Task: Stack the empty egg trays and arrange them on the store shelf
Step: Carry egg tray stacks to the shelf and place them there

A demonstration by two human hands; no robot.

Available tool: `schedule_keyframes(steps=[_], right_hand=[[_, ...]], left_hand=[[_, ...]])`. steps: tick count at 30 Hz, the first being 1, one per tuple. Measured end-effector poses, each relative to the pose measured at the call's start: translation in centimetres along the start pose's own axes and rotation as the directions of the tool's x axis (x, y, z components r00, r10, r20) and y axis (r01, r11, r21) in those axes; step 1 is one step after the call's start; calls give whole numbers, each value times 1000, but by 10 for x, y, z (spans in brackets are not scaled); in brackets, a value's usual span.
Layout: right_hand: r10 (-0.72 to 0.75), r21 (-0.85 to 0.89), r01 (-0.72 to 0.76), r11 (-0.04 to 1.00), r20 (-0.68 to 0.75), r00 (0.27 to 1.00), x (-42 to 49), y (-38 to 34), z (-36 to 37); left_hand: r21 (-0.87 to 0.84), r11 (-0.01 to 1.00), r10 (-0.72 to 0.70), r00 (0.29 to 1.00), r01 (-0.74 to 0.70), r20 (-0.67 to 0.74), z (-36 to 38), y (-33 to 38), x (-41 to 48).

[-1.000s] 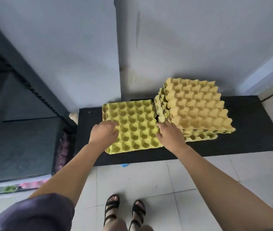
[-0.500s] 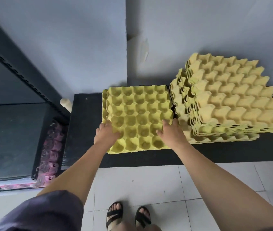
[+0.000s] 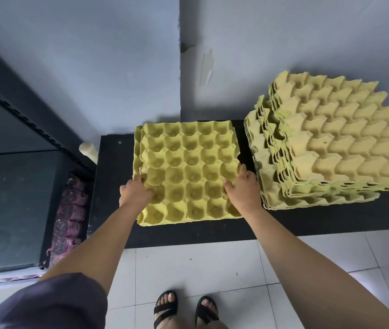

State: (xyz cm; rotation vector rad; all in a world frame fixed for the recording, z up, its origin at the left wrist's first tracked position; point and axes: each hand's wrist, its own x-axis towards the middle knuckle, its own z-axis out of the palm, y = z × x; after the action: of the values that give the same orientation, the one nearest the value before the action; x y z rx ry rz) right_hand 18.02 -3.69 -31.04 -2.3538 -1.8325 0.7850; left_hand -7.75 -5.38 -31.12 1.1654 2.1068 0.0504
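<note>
A small stack of yellow-green egg trays [image 3: 188, 167] lies cups-up on the low black shelf [image 3: 212, 233]. My left hand [image 3: 135, 192] grips its left edge, thumb over the rim. My right hand [image 3: 242, 187] grips its right edge the same way. To the right stands a taller, uneven pile of yellow egg trays [image 3: 331, 148], turned bumps-up, its layers shifted out of line. A narrow strip of black shelf separates the two piles.
A dark rack with a perforated upright [image 3: 22, 115] stands at the left, with pink-labelled bottles [image 3: 70, 217] at its foot. A pale wooden handle end [image 3: 88, 148] pokes out beside the shelf. Grey wall behind; white floor tiles [image 3: 200, 269] and my sandalled feet below.
The small stack has shifted left, away from the tall pile, opening a gap. My hands moved from its top to its side edges. The camera has come closer.
</note>
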Motion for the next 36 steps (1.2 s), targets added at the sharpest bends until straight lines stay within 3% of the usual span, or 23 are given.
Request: schedule_keyframes(steps=[3, 7, 10, 16, 23, 36], right_hand=[[160, 178, -182, 967, 130, 979, 11, 0, 4], [134, 261, -152, 953, 87, 987, 13, 2, 7], [99, 268, -98, 958, 12, 995, 12, 3, 3], [81, 315, -50, 948, -87, 993, -6, -12, -28], [89, 307, -40, 951, -149, 985, -67, -50, -121], [41, 413, 110, 904, -339, 940, -186, -110, -272]], left_hand=[[4, 999, -47, 998, 47, 48, 2, 2, 3], [7, 992, -125, 992, 125, 21, 4, 7, 1], [-13, 998, -67, 998, 67, -8, 0, 8, 0], [-368, 925, 72, 995, -94, -72, -26, 12, -24], [-415, 901, 94, 991, -127, -98, -105, 42, -96], [-315, 847, 324, 887, -427, -330, -241, 76, -247]])
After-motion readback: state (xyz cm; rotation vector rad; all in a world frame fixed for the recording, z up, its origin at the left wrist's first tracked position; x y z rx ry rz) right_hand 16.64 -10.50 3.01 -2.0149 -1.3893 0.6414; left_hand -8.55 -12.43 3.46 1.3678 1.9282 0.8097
